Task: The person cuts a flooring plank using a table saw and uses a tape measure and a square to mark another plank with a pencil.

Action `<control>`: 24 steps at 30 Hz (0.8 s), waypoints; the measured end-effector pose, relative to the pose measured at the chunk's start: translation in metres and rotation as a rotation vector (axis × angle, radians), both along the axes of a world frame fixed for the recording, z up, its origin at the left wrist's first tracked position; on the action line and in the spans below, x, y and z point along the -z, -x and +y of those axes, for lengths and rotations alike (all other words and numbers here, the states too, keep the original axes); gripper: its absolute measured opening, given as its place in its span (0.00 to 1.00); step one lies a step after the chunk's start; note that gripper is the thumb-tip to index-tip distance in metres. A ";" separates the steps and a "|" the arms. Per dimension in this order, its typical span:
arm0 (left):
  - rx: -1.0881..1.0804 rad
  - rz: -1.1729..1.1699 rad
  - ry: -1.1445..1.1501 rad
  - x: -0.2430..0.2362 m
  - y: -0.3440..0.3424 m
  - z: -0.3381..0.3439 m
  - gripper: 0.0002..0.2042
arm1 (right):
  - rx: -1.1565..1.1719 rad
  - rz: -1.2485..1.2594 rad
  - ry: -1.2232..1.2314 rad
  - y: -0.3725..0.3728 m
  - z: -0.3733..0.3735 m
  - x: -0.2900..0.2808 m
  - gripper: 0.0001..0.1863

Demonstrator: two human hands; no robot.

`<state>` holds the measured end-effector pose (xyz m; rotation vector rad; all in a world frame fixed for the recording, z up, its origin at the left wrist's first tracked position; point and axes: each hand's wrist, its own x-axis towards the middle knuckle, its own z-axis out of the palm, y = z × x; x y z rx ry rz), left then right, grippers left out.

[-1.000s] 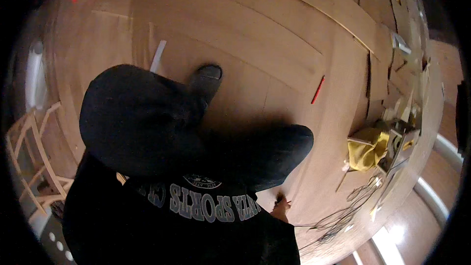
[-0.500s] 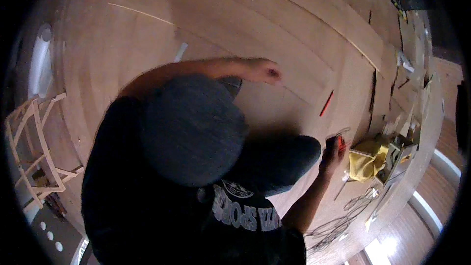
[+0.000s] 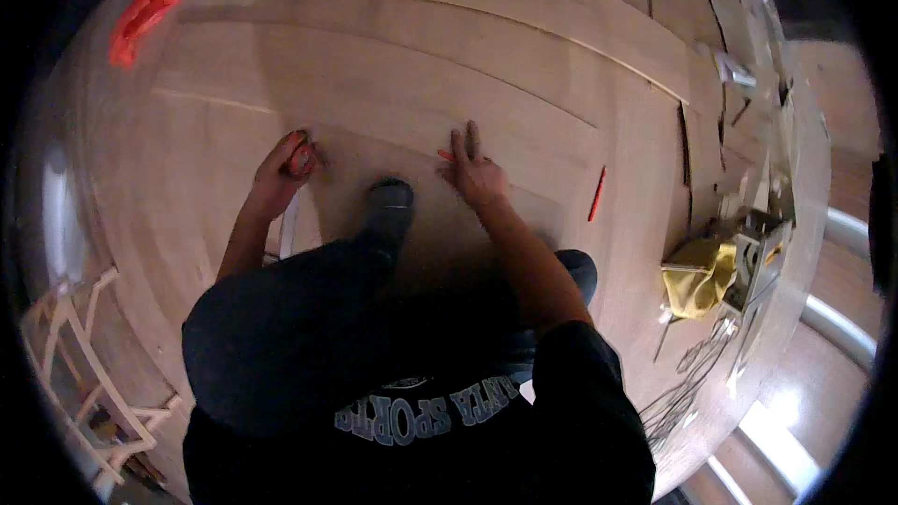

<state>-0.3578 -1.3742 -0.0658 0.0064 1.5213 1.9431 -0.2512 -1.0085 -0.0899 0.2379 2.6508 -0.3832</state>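
On the left, my left hand [image 3: 277, 174] is closed around a rounded red tool [image 3: 301, 159], perhaps a tape measure, just above the wooden boards. My right hand [image 3: 480, 181] is near the middle, its index and middle fingers stretched forward. A small red piece [image 3: 446, 156] sticks out at its thumb side; most of it is hidden, so its kind is unclear. Between the hands rests my shoe [image 3: 390, 194]. To the right of my right hand, a thin red pencil-like stick [image 3: 597, 194] lies on the boards [image 3: 374, 65].
A pale strip [image 3: 289, 224] lies beside my left forearm. On the right are a yellow cloth bag [image 3: 697, 278], an open box [image 3: 756, 257] and loose cords [image 3: 687, 379]. A wooden frame [image 3: 94, 355] stands left. Crumpled red plastic [image 3: 145, 21] lies at the far left.
My right hand has come from beside the yellow bag to the middle. My left hand has moved left and now holds the red tool. The view has shifted, and the dark cap no longer shows.
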 end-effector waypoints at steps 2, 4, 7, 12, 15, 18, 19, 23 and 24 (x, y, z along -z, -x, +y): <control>-0.107 -0.301 -0.145 0.001 -0.001 -0.007 0.20 | -0.059 0.049 -0.045 -0.009 0.026 0.015 0.39; -0.213 -0.314 0.080 -0.020 -0.005 0.004 0.21 | -0.089 0.128 -0.060 -0.009 0.053 0.024 0.36; -0.055 -0.217 0.221 -0.026 -0.004 0.019 0.20 | -0.139 0.153 -0.109 -0.012 0.102 0.024 0.35; 0.464 0.041 0.266 -0.025 0.009 0.092 0.16 | 0.027 -0.062 -0.100 -0.046 0.170 -0.003 0.29; 0.635 0.195 0.234 -0.028 0.002 0.141 0.14 | 0.374 0.039 0.382 -0.060 0.115 -0.001 0.23; 0.716 0.370 0.229 -0.019 -0.005 0.177 0.15 | 0.747 0.066 1.089 -0.023 0.006 -0.069 0.21; 0.705 0.338 0.221 -0.022 -0.002 0.188 0.15 | 0.755 0.249 1.179 -0.022 -0.013 -0.066 0.20; 0.800 0.355 0.282 -0.052 0.007 0.205 0.16 | 0.786 0.256 1.313 -0.019 -0.010 -0.077 0.17; 0.853 0.400 0.306 -0.058 0.008 0.207 0.16 | 0.745 0.265 1.249 -0.027 -0.009 -0.060 0.15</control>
